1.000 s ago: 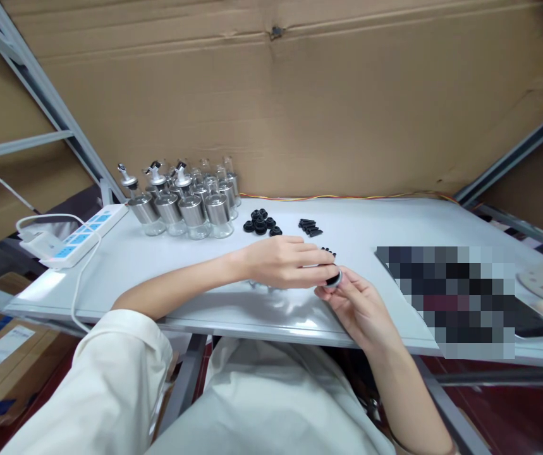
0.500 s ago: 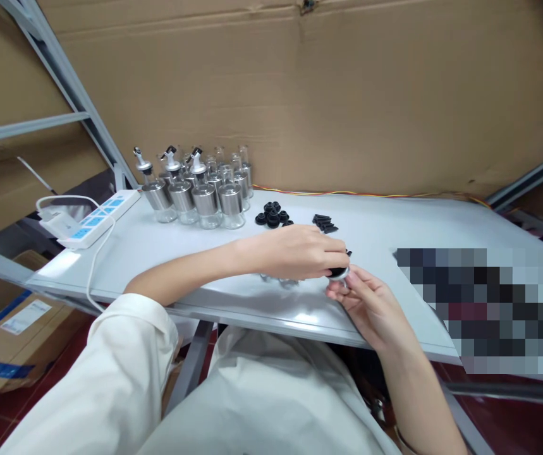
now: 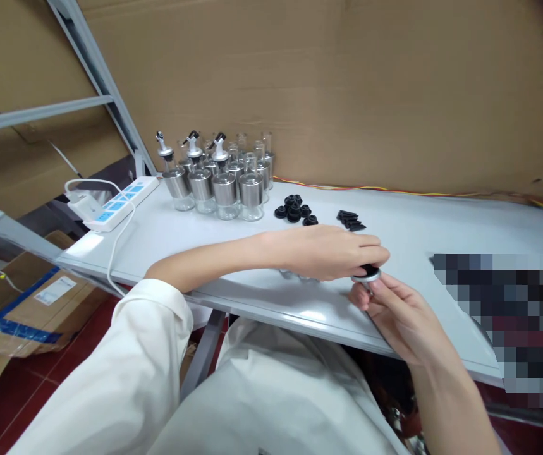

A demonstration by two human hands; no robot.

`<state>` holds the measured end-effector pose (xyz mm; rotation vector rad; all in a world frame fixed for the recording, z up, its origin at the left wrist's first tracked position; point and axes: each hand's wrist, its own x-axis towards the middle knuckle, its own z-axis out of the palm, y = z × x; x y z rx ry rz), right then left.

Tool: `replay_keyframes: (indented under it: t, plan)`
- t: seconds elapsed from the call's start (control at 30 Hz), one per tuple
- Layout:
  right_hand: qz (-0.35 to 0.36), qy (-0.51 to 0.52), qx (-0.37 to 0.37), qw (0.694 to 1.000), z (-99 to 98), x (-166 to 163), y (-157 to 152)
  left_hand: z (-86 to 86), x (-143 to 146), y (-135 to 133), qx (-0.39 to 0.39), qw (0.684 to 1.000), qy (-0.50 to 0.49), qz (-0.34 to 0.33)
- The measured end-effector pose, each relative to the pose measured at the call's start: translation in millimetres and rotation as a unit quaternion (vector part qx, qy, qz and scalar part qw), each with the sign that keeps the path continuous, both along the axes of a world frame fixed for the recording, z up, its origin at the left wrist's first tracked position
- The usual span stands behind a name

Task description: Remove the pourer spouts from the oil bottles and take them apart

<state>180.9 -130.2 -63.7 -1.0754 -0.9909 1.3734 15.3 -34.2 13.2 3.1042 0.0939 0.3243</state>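
Held between my two hands near the table's front edge is a bottle pourer (image 3: pixel 366 276), with a silver collar and a black stopper. My right hand (image 3: pixel 397 306) grips its silver part from below, thumb and fingers pinched together. From above, the fingers of my left hand (image 3: pixel 335 253) close on the black stopper, partly hiding it. Beyond my left hand lies a cluster of black stoppers (image 3: pixel 294 212), and right of them a small pile of black tapered pieces (image 3: pixel 351 221). Clear or silvery parts (image 3: pixel 305 278) show partly below my left wrist, mostly covered.
Several glass bottles with metal sleeves (image 3: pixel 226 189) stand at the back left, three with pourers fitted. A white power strip (image 3: pixel 122 203) with a plugged cable lies at the left end of the table (image 3: pixel 262 297). A pixelated dark area covers the right side.
The view has shifted, so the table's contents appear further right. Both hands stay on the bottle pourer, with the left fingers slightly changed in position around the stopper.
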Motion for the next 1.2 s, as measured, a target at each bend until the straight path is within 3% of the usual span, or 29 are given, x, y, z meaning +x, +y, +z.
replay_keyframes:
  t: [0.3, 0.8, 1.03, 1.2]
  plan:
    - [0.005, 0.003, -0.013, 1.0, -1.0, -1, 0, 2.1, -4, 1, -0.094, 0.995, 0.013, 0.011]
    - [0.019, 0.001, -0.011, 1.0, 0.2, 0, 0, 9.2, -4, -3, -0.12, 0.991, 0.042, 0.031]
    - [0.03, -0.014, -0.026, 0.999, 3.8, 0, -2, 4.8, -2, 8, -0.2, 0.979, 0.019, -0.033]
    - [0.023, -0.014, -0.027, 0.999, 5.2, -2, -2, 2.7, -1, 11, -0.247, 0.969, -0.004, -0.024]
